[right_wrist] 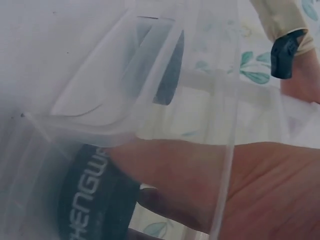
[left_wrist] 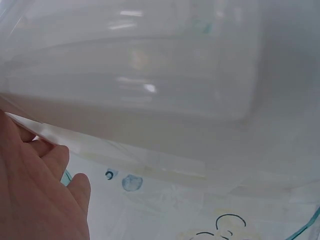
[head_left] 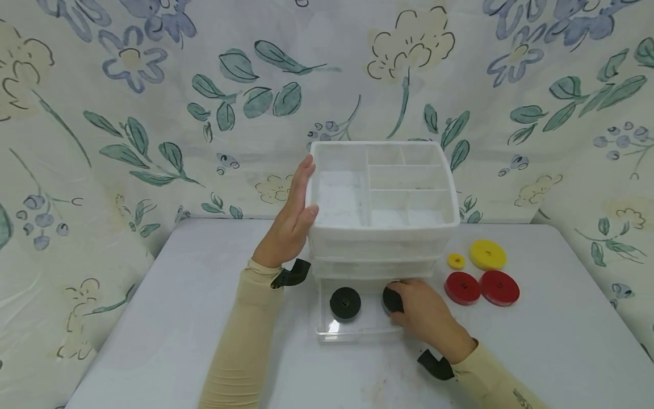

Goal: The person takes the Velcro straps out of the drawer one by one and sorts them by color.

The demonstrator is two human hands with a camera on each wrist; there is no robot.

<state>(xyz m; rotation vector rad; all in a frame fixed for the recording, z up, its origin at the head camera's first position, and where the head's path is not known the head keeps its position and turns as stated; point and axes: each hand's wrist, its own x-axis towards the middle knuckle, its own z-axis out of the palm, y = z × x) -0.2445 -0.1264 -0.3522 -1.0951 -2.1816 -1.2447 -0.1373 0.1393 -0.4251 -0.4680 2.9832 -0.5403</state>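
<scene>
A white drawer unit (head_left: 383, 235) stands on the table with its clear bottom drawer (head_left: 357, 338) pulled out. My left hand (head_left: 290, 218) rests against the unit's left side, fingers fairly straight; the left wrist view shows the same hand (left_wrist: 42, 185) beside the pale plastic wall. Inside the drawer, my right hand (head_left: 426, 315) grips a roll of black tape (head_left: 392, 300). White lettering shows on that roll (right_wrist: 97, 200) through the drawer's clear wall in the right wrist view. A second roll of black tape (head_left: 345, 304) lies flat in the drawer's left part.
Right of the unit lie two red rolls (head_left: 499, 288), a large yellow roll (head_left: 487, 255) and a small yellow roll (head_left: 456, 261). The unit's top tray (head_left: 339, 199) is divided into several compartments. A flowered cloth (head_left: 327, 74) hangs behind the white table (head_left: 214, 250).
</scene>
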